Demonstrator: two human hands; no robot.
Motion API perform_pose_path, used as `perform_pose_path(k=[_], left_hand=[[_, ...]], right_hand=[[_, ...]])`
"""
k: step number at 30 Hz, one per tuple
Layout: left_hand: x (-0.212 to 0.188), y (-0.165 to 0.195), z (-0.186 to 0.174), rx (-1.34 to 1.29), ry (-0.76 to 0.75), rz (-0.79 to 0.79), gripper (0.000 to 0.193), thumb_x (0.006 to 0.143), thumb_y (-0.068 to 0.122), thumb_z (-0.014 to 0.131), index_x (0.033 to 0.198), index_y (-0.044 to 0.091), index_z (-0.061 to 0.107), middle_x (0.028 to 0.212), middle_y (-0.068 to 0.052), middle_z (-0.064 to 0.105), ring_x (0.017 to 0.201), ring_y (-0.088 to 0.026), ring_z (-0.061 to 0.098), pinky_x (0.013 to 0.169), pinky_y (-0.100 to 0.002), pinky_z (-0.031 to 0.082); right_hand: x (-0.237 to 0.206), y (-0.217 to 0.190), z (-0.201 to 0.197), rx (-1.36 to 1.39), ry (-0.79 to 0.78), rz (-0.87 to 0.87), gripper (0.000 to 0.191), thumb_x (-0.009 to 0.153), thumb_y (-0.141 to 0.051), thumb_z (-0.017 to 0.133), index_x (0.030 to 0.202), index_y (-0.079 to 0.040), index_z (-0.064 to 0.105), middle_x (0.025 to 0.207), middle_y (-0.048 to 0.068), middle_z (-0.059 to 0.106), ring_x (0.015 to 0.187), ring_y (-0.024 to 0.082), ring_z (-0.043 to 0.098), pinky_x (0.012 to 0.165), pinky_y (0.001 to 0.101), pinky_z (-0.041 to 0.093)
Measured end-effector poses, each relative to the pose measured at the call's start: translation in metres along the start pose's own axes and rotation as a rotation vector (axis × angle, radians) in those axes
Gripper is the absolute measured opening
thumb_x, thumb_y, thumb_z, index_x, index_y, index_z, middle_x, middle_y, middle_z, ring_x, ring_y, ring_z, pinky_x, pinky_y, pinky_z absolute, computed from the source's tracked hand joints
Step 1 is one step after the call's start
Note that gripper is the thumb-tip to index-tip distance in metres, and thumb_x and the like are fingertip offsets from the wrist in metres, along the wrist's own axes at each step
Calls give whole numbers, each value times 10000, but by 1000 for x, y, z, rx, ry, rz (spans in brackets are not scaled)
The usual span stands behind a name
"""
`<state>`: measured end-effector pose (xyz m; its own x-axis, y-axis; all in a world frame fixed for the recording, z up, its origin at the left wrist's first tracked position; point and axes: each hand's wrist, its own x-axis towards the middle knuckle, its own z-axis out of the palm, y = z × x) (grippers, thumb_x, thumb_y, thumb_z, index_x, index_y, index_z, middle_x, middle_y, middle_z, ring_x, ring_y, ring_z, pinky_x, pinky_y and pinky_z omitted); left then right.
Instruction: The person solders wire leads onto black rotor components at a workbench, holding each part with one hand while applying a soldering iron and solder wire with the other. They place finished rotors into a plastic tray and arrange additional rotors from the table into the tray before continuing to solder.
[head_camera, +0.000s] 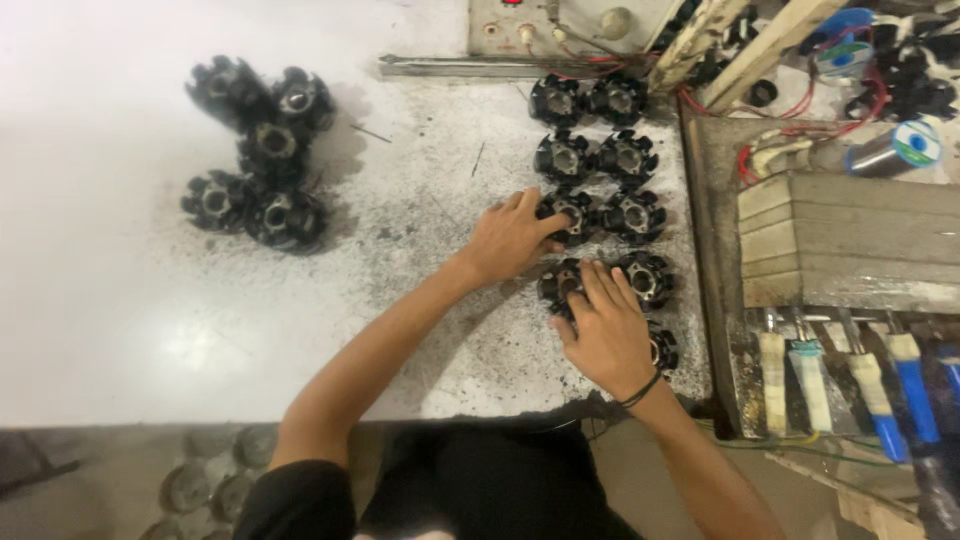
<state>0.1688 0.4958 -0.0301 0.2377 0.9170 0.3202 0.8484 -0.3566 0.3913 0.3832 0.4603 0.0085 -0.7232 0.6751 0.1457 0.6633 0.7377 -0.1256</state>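
Observation:
Several black toothed round metal parts stand in two columns on the white worktop (120, 300). My left hand (512, 236) rests its fingers on one part (572, 214) in the left column. My right hand (606, 330) lies flat over another part (560, 283) just below it, covering most of it; a further part (664, 348) peeks out beside my wrist. To the right of my fingers sits a part (646, 276) that neither hand touches. Whether either hand grips its part cannot be told.
A cluster of the same black parts (262, 150) lies at the far left. A wooden block (845, 240) and a rack of handled tools (860, 385) stand at the right. Wires and spools (915, 143) crowd the back right. More round parts (205, 485) lie below the table edge.

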Motion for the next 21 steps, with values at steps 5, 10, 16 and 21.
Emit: perform_pose_path(k=[5, 10, 16, 21], left_hand=[[-32, -19, -41, -17, 23, -13, 695, 916, 423, 671, 1531, 161, 482, 1234, -203, 578, 1139, -403, 592, 910, -540, 486], [-137, -91, -121, 400, 433, -625, 680, 961, 488, 678, 1340, -62, 545, 1406, -256, 548, 1293, -416, 515, 1086, -597, 410], [-180, -97, -116, 437, 339, -658, 485, 911, 373, 761, 1073, -77, 679, 1416, -319, 507, 1340, -481, 420, 1117, -577, 373], [-169, -63, -125, 53, 71, -297, 393, 773, 237, 794, 1077, 0, 720, 1556, -241, 420, 1473, -402, 364, 1199, -525, 341]], right_hand=[[0, -7, -4, -171, -28, -54, 650, 805, -378, 708, 1308, 33, 686, 1470, 311, 474, 1399, 400, 425, 1161, 544, 274], [-19, -2, -7, -127, 45, -16, 588, 920, -490, 587, 1276, -33, 691, 1535, 223, 511, 1458, 335, 458, 1254, 512, 271], [6, 14, 7, -351, -138, -13, 569, 900, -638, 528, 1188, -202, 753, 1504, 121, 540, 1411, 254, 503, 1248, 543, 240], [29, 7, 6, -465, -371, 67, 553, 914, -666, 506, 1219, -279, 759, 1554, 38, 521, 1406, 168, 535, 1312, 571, 181]])
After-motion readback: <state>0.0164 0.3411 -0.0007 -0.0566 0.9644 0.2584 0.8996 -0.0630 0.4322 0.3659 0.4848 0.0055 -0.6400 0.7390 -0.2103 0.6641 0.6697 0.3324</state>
